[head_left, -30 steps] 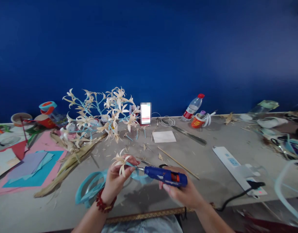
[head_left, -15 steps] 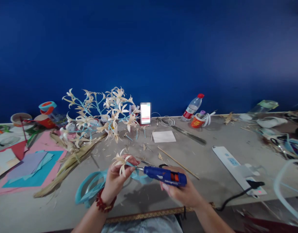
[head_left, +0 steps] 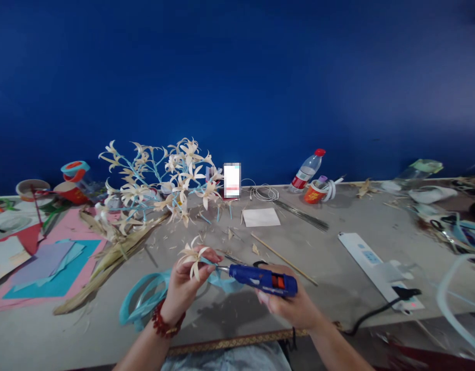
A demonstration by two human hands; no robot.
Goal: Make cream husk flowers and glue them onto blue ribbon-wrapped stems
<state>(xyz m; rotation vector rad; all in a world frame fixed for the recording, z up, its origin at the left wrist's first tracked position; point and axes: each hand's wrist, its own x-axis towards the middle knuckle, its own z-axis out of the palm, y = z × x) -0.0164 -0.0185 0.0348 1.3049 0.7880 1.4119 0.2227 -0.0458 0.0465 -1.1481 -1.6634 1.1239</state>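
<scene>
Between the fingertips of my left hand (head_left: 189, 286) is the light-blue stem of a cream flower (head_left: 193, 256), whose petals spread above the hand. My right hand (head_left: 285, 304) is wrapped round a blue glue gun (head_left: 262, 279), which points left. The metal nozzle of the gun is at the stem, close to my left fingertips; whether they touch is hard to tell. Light-blue ribbon or tape (head_left: 144, 299) lies below and left of my left hand. Behind the hands stands a branching bunch of cream flowers (head_left: 183, 180) on light-blue stems.
Coloured paper (head_left: 47, 268) and dried husks (head_left: 109, 257) lie at the left. A thin stick (head_left: 283, 257), a white card (head_left: 261, 217) and wires (head_left: 302, 215) lie ahead. At the right are a power strip (head_left: 376, 268), a bottle (head_left: 307, 171) and a red cup (head_left: 314, 192).
</scene>
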